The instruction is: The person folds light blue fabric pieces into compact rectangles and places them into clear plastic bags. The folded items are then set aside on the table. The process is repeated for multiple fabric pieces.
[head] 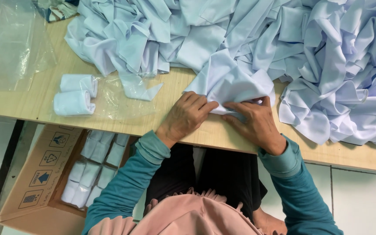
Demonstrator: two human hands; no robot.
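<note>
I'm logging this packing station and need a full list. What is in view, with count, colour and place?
white cloth piece: one, under both hands at the table's near edge
cloth pile: one heap, pale blue-white, across the table's far side
rolled cloths: two, white, on the table at left
clear plastic bags: number unclear, far left of the table
wooden table: one, light wood
cardboard box: one, brown, on the floor below, holding bagged white rolls
left hand: teal sleeve, pressing the cloth
right hand: teal sleeve, pinching the cloth
</note>
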